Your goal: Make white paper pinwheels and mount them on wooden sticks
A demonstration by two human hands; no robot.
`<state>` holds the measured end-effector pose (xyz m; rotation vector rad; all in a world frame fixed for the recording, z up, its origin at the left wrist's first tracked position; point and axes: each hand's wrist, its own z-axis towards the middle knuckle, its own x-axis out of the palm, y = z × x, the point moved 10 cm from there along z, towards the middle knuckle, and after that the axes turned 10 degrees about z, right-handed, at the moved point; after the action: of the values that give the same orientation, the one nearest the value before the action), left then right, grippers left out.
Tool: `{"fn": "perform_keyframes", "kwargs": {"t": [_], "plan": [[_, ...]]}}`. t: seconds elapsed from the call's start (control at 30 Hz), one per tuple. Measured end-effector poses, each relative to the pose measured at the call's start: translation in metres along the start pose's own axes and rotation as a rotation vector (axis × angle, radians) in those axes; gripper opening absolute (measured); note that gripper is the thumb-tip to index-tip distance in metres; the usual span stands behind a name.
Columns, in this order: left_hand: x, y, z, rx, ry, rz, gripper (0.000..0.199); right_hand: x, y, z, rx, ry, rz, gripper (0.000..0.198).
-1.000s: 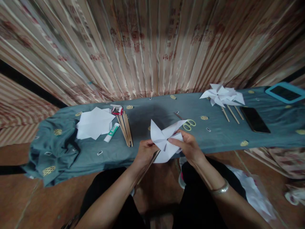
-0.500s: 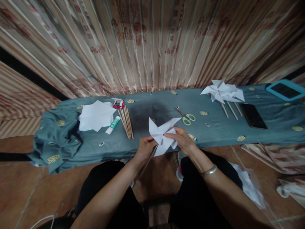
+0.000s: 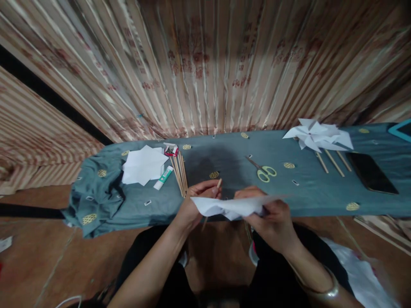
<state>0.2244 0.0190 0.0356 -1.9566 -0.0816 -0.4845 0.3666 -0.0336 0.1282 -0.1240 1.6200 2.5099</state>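
Note:
My left hand (image 3: 194,202) is closed around a thin wooden stick (image 3: 219,184), whose top end pokes up past the fingers. My right hand (image 3: 276,222) grips a white paper pinwheel (image 3: 229,207), tilted so that I see it nearly edge-on and slightly blurred. Part of the pinwheel passes in front of my left hand and the stick. Its centre is hidden, and I cannot tell whether stick and pinwheel are joined. Green-handled scissors (image 3: 263,172) lie on the cloth beyond my right hand.
On the cloth-covered table (image 3: 205,164) at left are white paper sheets (image 3: 144,166), a glue stick (image 3: 163,178), a small red box (image 3: 171,149) and several wooden sticks (image 3: 180,173). Finished-looking pinwheels (image 3: 316,134), a phone (image 3: 372,173) and a blue-framed tablet (image 3: 401,129) lie at right.
The pinwheel has turned from facing me to nearly edge-on, with my right hand now at its right side. The stick's top shows in my left hand. The camera view has shifted.

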Motion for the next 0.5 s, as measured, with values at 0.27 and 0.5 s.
{"fn": "perform_keyframes", "kwargs": {"t": [0.27, 0.5], "plan": [[0.017, -0.010, -0.006, -0.009, 0.074, -0.047, 0.035, 0.011, 0.043, 0.001, -0.331, 0.031, -0.242, 0.017], [0.030, -0.013, -0.012, -0.019, 0.084, -0.020, 0.031, 0.004, 0.050, -0.005, -0.391, 0.004, -0.287, 0.025]]}}
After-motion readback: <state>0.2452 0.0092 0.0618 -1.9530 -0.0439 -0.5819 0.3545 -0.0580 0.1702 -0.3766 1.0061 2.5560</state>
